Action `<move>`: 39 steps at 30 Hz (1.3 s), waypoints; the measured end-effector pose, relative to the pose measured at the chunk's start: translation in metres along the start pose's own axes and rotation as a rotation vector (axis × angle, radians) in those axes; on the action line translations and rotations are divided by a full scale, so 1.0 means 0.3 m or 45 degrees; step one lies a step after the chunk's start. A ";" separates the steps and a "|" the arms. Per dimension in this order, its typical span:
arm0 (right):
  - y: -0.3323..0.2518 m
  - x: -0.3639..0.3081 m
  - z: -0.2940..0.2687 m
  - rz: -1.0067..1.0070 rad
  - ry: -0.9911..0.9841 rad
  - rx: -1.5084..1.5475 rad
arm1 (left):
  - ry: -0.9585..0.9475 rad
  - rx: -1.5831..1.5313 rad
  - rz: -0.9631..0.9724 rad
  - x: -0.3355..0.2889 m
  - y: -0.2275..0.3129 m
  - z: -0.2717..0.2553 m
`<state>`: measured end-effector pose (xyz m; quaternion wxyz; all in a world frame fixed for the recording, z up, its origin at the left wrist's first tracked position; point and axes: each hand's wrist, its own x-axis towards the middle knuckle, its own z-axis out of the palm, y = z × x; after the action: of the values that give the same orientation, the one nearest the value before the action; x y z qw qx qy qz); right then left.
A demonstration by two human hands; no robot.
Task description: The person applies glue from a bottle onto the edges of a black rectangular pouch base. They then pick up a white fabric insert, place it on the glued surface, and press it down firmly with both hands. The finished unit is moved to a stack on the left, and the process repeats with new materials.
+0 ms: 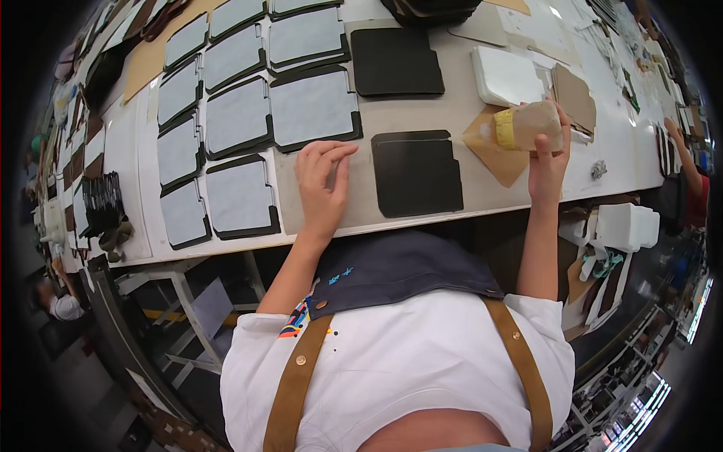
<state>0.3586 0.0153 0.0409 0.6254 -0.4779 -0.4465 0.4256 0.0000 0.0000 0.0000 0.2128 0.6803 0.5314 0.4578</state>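
Note:
My right hand (547, 162) is closed around a beige block-like object with a yellow band (531, 128), held above the right part of the table. Loosely curved, my left hand (322, 184) hovers near the front edge with a gap between thumb and fingers and nothing visible in it. A black panel with a notched side (416, 173) lies flat between the two hands. Farther back is a second black panel (397, 62). To the left of these, rows of black panels with pale grey sheets on them (315, 108) cover the table; one sits just beyond my left fingertips.
Under the beige object lies a tan sheet (493, 151). White foam-like pieces (504, 75) and brown card pieces (574, 102) are at the right. A dark stack (431, 9) stands at the back. Bundled dark strips (103, 203) hang at the left edge. Other people work at both sides.

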 end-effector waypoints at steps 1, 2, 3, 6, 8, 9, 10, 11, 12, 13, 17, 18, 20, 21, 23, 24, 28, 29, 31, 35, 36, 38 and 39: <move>0.002 0.000 0.010 -0.026 0.007 -0.028 | 0.000 0.004 -0.001 0.001 -0.001 -0.005; 0.006 0.000 0.016 -0.053 0.014 -0.055 | 0.000 0.007 -0.002 0.002 -0.003 -0.010; 0.008 0.004 0.008 -0.062 0.018 -0.076 | -0.002 0.003 -0.004 0.002 -0.001 -0.003; 0.014 0.007 -0.007 -0.088 0.022 -0.125 | -0.006 -0.004 -0.010 -0.001 0.004 0.009; 0.008 0.006 -0.002 -0.105 0.015 -0.144 | -0.008 -0.001 -0.017 -0.001 0.007 0.007; 0.005 0.004 -0.005 -0.112 0.009 -0.161 | -0.008 -0.003 -0.013 0.000 0.008 0.007; 0.002 0.002 -0.010 -0.119 0.003 -0.179 | -0.007 -0.005 -0.010 0.001 0.008 0.007; 0.000 0.000 -0.014 -0.125 -0.003 -0.197 | -0.006 -0.007 -0.006 0.002 0.009 0.006; -0.001 -0.004 -0.016 -0.117 -0.018 -0.198 | -0.005 -0.003 -0.007 0.002 0.009 0.006; -0.002 -0.010 -0.018 -0.108 -0.033 -0.199 | -0.005 0.000 -0.007 0.002 0.010 0.006; -0.044 -0.038 0.010 -0.081 -0.065 -0.206 | -0.003 0.011 -0.002 0.000 0.004 0.006; -0.047 -0.043 0.011 -0.087 -0.073 -0.208 | -0.003 0.008 -0.002 0.000 0.004 0.007; -0.050 -0.051 0.010 -0.099 -0.090 -0.213 | -0.004 0.002 -0.003 0.000 0.005 0.007; -0.051 -0.055 0.008 -0.109 -0.095 -0.220 | -0.005 0.004 -0.003 0.000 0.004 0.007; -0.052 -0.061 0.003 -0.126 -0.107 -0.235 | -0.006 0.008 -0.003 0.000 0.003 0.007; -0.054 -0.064 0.002 -0.132 -0.108 -0.244 | -0.006 0.007 -0.004 0.000 0.003 0.007; -0.073 -0.070 -0.003 -0.147 -0.117 -0.261 | -0.008 0.008 -0.003 0.000 0.005 0.006; -0.076 -0.071 -0.004 -0.149 -0.120 -0.261 | -0.010 0.008 -0.002 0.000 0.005 0.006; -0.077 -0.075 -0.007 -0.152 -0.115 -0.248 | -0.008 0.010 0.002 0.001 0.004 0.008; -0.077 -0.087 -0.008 -0.124 -0.097 -0.201 | -0.005 0.014 0.000 -0.001 0.002 0.009; -0.077 -0.090 -0.013 -0.119 -0.103 -0.213 | -0.004 0.014 -0.001 -0.001 0.003 0.010; -0.076 -0.096 -0.029 -0.107 -0.115 -0.237 | -0.003 0.014 -0.004 0.000 0.004 0.010; -0.077 -0.101 -0.035 -0.103 -0.116 -0.251 | -0.004 0.016 -0.003 0.000 0.003 0.011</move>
<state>0.3639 -0.0201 0.0574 0.5710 -0.4989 -0.5331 0.3753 0.0032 0.0002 -0.0008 0.2097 0.6818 0.5346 0.4532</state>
